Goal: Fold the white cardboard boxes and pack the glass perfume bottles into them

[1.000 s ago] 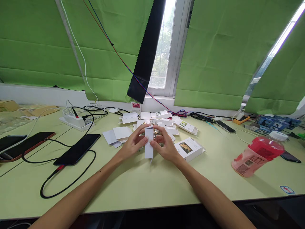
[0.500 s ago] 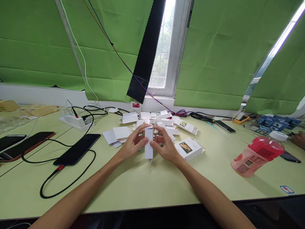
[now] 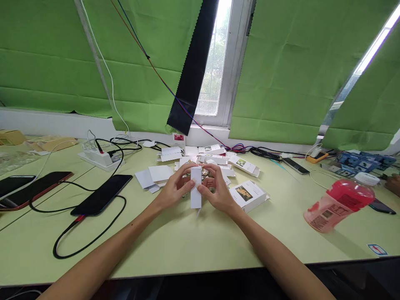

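Note:
Both my hands hold one small white carton [image 3: 196, 188] upright over the pale green table [image 3: 187, 246]. My left hand [image 3: 173, 189] grips its left side with fingers curled over the top. My right hand [image 3: 217, 189] grips its right side the same way. Something small and golden shows behind the carton, mostly hidden by my fingers. Just beyond lies a heap of flat and folded white cartons [image 3: 206, 160]. A printed carton [image 3: 248, 193] with a dark picture lies right of my right hand.
A black phone [image 3: 101, 194] on a looping black cable lies to the left, with two more phones [image 3: 29, 189] and a white power strip [image 3: 96, 158] beyond. A pink-lidded bottle [image 3: 336, 204] lies tilted at right. Another person's hand [image 3: 393, 182] shows at the far right edge.
My hands and the white carton have barely shifted. Another person's hand has come into sight at the far right edge.

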The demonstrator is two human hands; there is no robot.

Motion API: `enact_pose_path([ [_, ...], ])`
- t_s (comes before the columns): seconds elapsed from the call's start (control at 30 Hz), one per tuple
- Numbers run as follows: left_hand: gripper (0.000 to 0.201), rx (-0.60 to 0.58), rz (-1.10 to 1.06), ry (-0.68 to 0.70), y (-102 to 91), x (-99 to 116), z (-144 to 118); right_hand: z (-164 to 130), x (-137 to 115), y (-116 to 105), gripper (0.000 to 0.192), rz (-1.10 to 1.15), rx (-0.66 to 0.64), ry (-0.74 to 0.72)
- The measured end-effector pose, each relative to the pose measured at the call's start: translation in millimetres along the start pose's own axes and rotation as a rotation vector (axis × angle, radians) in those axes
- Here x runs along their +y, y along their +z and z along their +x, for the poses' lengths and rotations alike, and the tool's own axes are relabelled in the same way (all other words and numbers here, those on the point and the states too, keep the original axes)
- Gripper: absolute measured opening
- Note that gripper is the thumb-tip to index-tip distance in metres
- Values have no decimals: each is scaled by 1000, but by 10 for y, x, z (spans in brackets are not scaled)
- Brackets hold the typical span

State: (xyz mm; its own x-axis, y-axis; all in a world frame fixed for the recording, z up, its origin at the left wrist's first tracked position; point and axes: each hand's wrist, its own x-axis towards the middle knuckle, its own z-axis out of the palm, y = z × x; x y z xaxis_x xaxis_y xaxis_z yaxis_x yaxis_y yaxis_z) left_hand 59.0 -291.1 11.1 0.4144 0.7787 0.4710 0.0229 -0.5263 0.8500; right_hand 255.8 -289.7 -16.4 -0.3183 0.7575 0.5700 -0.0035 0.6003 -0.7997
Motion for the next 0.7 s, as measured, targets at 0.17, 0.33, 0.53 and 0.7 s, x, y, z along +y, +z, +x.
enact_pose_path([
  [0.17,50,15,12,6,1,2,-3,6,-7,-7,58,-8,-10,7],
  [0.33,49,15,25,12,1,-17,2,16,-14,-10,57,-29,-20,10],
  [0.53,49,20,34,1,13,18,4,25,-56,-5,53,-39,-27,-21],
  [0.7,49,25,41,-5,20,35,9,26,-59,-8,51,-49,-22,-39],
])
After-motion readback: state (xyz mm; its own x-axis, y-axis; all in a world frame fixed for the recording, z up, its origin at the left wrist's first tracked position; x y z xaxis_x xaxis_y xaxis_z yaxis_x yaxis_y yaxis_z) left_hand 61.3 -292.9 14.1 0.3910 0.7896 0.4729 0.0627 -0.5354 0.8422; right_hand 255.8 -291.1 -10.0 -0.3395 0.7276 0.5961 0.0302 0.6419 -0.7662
